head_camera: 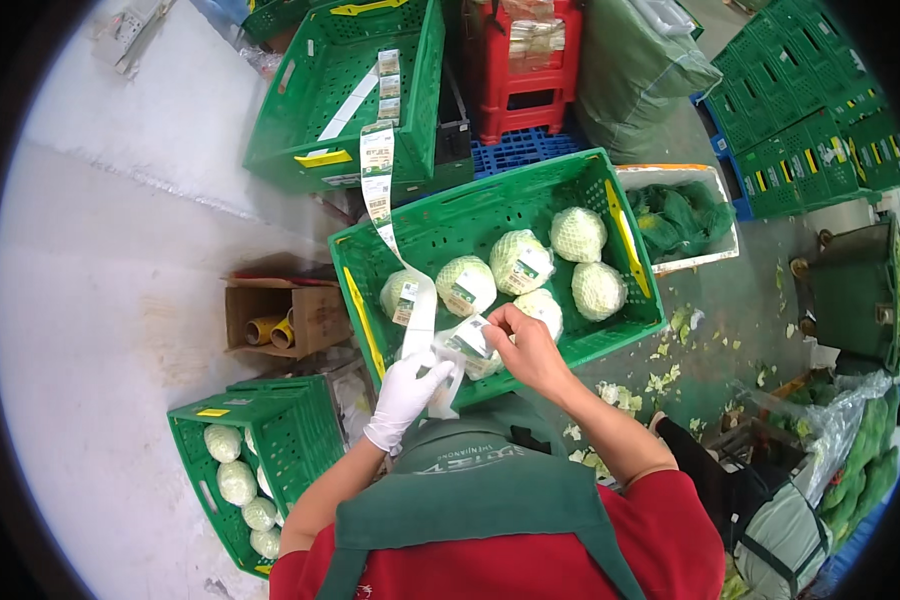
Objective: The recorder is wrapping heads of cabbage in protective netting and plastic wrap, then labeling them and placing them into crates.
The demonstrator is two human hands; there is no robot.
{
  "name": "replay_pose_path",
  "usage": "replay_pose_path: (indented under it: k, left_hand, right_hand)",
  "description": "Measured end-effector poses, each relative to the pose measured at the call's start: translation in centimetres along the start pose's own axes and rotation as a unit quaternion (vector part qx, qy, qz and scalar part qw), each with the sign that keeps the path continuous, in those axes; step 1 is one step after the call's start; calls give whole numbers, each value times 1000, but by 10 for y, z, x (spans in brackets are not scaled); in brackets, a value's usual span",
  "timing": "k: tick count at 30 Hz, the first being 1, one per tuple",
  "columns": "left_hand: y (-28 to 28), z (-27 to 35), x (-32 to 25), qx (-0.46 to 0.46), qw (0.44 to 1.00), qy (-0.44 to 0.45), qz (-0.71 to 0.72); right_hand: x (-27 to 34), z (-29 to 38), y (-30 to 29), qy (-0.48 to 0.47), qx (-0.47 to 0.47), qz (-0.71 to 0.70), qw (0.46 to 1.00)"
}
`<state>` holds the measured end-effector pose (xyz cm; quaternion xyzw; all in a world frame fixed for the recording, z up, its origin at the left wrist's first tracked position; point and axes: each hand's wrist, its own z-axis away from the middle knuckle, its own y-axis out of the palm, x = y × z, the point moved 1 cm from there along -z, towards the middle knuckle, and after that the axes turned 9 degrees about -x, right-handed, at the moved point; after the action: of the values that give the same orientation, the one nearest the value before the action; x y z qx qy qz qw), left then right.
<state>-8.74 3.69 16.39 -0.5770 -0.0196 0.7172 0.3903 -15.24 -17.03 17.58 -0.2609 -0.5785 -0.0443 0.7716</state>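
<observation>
My left hand (403,396), in a white glove, pinches the white end of a long strip of printed labels (377,176). The strip runs up into a green crate at the back. Bare fingers of my right hand (531,352) hold the edge of a label (471,337) over a wrapped cabbage (486,367); whether it is fully stuck down I cannot tell. Both hands are over the near side of a green plastic crate (450,206). Inside it lie several round cabbages in foam net and film, among them a labelled cabbage (521,262) and a cabbage without a visible label (579,234).
The back green crate (412,169) holds more labels. Left are a cardboard box (322,322) with rolls and a crate of cabbages (292,427). A foam box (694,262), a red stool (529,112) and stacked crates (784,169) stand beyond. Leaf scraps (664,379) litter the floor.
</observation>
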Motion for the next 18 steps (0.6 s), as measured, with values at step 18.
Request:
replay_pose_path:
  k: [18]
  left_hand:
    - [43, -25, -12, 53, 998, 21, -34]
  right_hand:
    - [-13, 4, -43, -24, 33, 32, 999]
